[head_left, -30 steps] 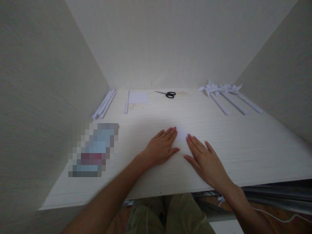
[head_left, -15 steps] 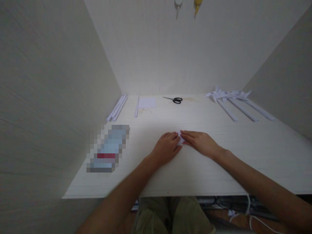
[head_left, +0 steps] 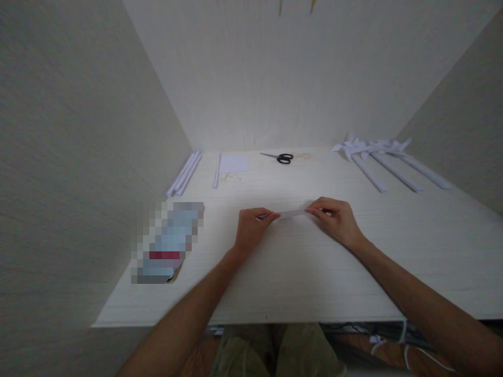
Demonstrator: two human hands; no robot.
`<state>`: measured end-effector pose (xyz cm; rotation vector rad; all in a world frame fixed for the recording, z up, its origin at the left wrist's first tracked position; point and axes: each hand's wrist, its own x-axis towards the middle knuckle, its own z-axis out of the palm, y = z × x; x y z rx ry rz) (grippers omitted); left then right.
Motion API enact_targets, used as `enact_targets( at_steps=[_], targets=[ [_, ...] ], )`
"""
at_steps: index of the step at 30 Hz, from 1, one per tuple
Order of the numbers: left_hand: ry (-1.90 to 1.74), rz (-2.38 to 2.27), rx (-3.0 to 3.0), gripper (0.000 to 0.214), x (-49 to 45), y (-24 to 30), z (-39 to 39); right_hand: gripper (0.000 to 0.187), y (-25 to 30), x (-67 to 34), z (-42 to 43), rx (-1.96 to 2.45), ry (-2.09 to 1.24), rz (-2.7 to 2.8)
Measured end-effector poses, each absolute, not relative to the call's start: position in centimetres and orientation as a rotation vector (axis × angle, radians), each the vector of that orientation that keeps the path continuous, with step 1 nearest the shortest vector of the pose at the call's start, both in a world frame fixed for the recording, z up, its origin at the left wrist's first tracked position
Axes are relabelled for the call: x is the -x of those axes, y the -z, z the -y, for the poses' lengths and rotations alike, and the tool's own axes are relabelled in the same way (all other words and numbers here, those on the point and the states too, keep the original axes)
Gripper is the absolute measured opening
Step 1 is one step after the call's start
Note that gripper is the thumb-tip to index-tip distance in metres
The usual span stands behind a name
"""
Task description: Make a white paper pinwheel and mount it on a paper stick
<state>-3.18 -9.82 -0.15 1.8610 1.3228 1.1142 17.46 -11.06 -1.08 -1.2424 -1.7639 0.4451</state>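
Observation:
A small piece of white paper (head_left: 291, 213) is stretched between my two hands above the middle of the white table. My left hand (head_left: 256, 224) pinches its left end between thumb and fingers. At the right end, my right hand (head_left: 334, 219) grips the paper the same way. Seen nearly edge-on, the paper looks like a narrow strip, and its folds cannot be made out.
Black-handled scissors (head_left: 283, 158) lie at the back. Rolled paper sticks (head_left: 184, 174) and a white paper sheet (head_left: 234, 163) are at back left. Paper pinwheels (head_left: 369, 149) on sticks lie at back right. A pixelated, phone-like object (head_left: 173, 238) rests at left.
Both hands have moved apart from pressing the paper on the table. They now pinch its opposite ends, with the paper tilted edge-on. The camera view has shifted slightly.

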Motion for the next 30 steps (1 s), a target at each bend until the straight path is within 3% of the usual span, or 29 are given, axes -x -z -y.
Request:
enact_targets(
  at_steps=[6,12,21,30],
  targets=[
    [-1.239,-1.289,-1.484,0.028,3.0,0.2,9.2,0.027,1.0,-16.7,10.7,1.174,-1.032,1.349],
    [-1.265,-1.242,-1.424,0.037,3.0,0.4,9.1,0.027,1.1,-16.8,10.6,1.066,-1.129,1.126],
    [-1.055,-1.13,-1.415,0.029,2.6,-0.2,10.1,0.024,-0.3,-17.0,11.5,0.979,-1.7,1.637],
    [-0.823,-1.03,-1.657,0.028,1.8,0.2,10.9,0.024,-0.4,-16.2,11.8,0.999,-1.508,1.982]
  ],
)
